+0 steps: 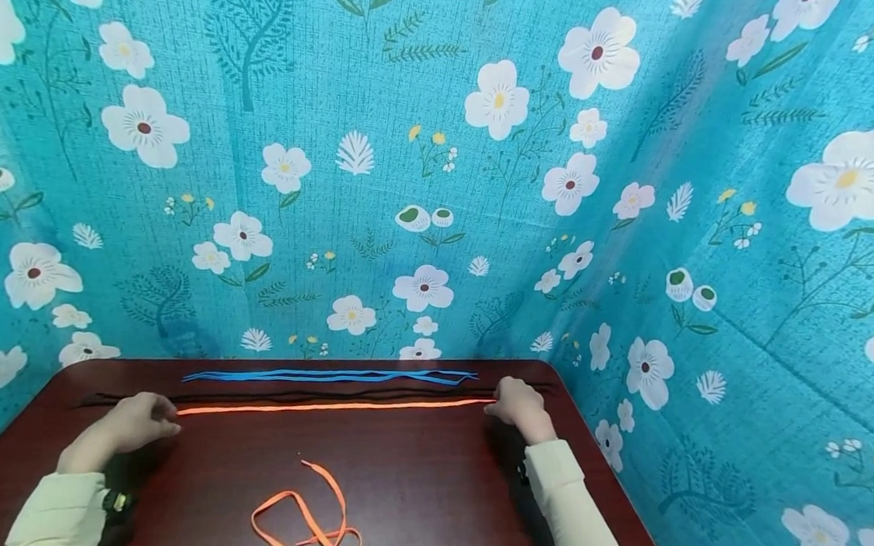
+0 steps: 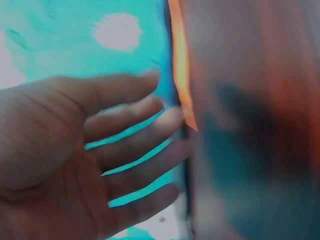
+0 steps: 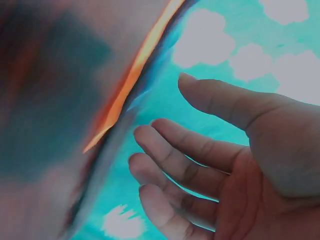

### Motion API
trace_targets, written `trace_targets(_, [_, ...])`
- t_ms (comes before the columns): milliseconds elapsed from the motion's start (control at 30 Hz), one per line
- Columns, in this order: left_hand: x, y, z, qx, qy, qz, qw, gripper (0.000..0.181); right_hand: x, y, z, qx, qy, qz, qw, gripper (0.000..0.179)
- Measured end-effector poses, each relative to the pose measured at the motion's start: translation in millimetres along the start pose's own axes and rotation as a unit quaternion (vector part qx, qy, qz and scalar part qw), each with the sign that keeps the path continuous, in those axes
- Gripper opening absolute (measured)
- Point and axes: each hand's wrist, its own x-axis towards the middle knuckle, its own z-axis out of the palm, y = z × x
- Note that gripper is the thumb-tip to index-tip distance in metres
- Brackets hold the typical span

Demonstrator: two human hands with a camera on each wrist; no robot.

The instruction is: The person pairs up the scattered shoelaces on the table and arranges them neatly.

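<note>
An orange shoelace (image 1: 339,406) lies stretched nearly straight across the table, between my two hands. At its left end is my left hand (image 1: 127,425); in the left wrist view its fingers are spread and the thumb stands apart, with the fingertips right by the lace's tip. My right hand (image 1: 521,405) is at the other end, and the right wrist view shows its fingers loosely bent, thumb away from them, beside the lace end. A second orange shoelace (image 1: 337,494) lies in loose loops nearer me.
Black laces (image 1: 279,398) run just behind the straight orange one, with blue laces (image 1: 310,375) farther back along the table's far edge. A blue flowered cloth (image 1: 379,244) hangs behind and to the right of the dark red-brown table (image 1: 425,473).
</note>
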Motion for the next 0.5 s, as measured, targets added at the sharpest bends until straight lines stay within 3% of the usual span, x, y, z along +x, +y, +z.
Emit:
trace_targets(67, [-2.8, 16.8, 3.4, -0.014, -0.009, 0.025, 0.9996, 0.029, -9.2, -24, -1, -0.002, 0.007, -0.022, 0.9997, 0.027])
trace_targets(200, [-7.2, 52.9, 15.3, -0.052, -0.018, 0.043, 0.9976, 0.027, -30.1, -78, 10, 0.009, -0.003, -0.088, 0.9961, 0.030])
trace_targets(400, [-18.2, 95.9, 38.5, -0.106, -0.035, 0.027, 0.9934, 0.032, -66.6, -152, 44, 0.005, -0.068, -0.164, 0.9841, 0.038])
trace_targets(500, [-24.3, 112.7, 48.9, -0.117, -0.024, 0.012, 0.9928, 0.033, -84.0, -180, 58, -0.009, -0.111, -0.184, 0.9767, 0.045])
